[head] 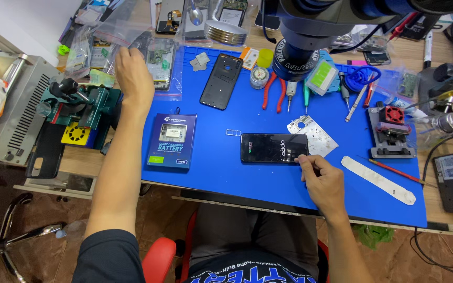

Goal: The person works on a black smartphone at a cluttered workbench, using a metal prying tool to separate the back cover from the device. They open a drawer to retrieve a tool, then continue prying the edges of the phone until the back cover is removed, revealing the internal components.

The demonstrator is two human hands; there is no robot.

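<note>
A black smartphone (272, 148) lies screen-up and lit on the blue work mat (226, 173). My right hand (322, 181) rests at the phone's lower right corner, fingertips touching its edge. My left hand (133, 76) reaches far left over clear plastic bags (112, 32) holding circuit boards and touches one of them. Between the hands lies a blue battery box (172, 140). A small metal card tray (233, 132) sits just left of the phone. A black phone back cover (221, 81) lies further back.
A microscope head (315, 31) hangs over the mat's far side. Red pliers (273, 91), screwdrivers and tweezers lie beneath it. A metal shield plate (313, 133), a white strip (378, 180), a small fan jig (391, 131) and a green vise (87, 107) surround the mat.
</note>
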